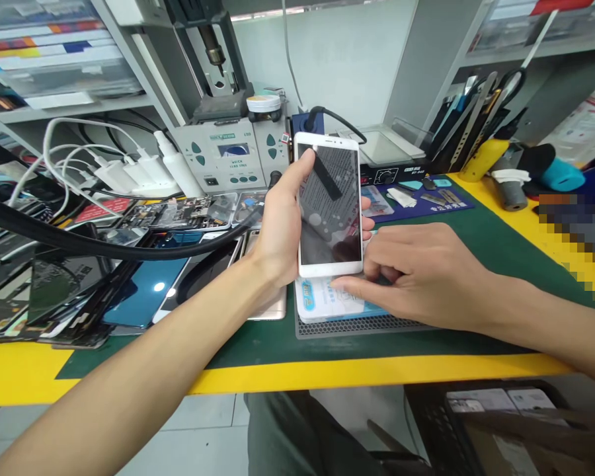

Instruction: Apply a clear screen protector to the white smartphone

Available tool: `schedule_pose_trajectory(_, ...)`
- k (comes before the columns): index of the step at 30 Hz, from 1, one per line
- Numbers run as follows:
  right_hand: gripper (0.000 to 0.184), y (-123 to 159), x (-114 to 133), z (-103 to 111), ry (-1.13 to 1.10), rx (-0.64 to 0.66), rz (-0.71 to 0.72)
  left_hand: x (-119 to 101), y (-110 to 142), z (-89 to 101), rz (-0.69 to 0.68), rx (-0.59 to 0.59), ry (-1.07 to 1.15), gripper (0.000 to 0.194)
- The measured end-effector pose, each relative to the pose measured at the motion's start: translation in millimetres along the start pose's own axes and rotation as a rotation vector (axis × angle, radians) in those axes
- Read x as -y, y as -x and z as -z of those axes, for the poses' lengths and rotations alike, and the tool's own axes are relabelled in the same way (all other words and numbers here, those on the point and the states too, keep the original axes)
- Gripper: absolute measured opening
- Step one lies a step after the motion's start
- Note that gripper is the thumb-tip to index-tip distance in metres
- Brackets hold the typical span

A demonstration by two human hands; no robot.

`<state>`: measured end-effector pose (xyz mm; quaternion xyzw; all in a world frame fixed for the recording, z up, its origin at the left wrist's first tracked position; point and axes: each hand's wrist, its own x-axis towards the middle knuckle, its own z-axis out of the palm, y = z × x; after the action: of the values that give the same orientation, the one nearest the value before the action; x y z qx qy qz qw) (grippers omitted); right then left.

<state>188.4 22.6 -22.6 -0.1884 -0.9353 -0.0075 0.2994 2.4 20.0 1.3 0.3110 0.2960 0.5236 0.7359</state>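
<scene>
One hand — the left hand (280, 221) — is clasping a white phone (327, 211) above the surface (352, 373), thumb lying on the glass, fingers wrapping behind; edge-gripping would be keeping the screen clearer. The right hand (419, 264) is curling its fingers nearby; whether they're pinching anything, I cannot tell. Leftward, a black hose (104, 244) is crossing other phones (141, 294), crowding the left wrist; a box (322, 304) is lying beneath; tools (460, 145) are standing farther right.

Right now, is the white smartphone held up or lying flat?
Held up: the left hand grips the white smartphone, thumb over its front.
</scene>
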Motion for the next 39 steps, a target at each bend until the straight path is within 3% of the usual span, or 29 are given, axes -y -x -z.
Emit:
schedule_pose_trajectory(20,0.040,-0.9,0.7,1.3,0.007,0.046,-0.039,-0.2,4.0,-0.8,-0.064,0.050,-0.142,0.057)
schedule_pose_trajectory(39,0.039,-0.9,0.4,1.6,-0.007,0.034,-0.028,0.1,3.4,-0.6,-0.064,0.036,-0.118,0.058)
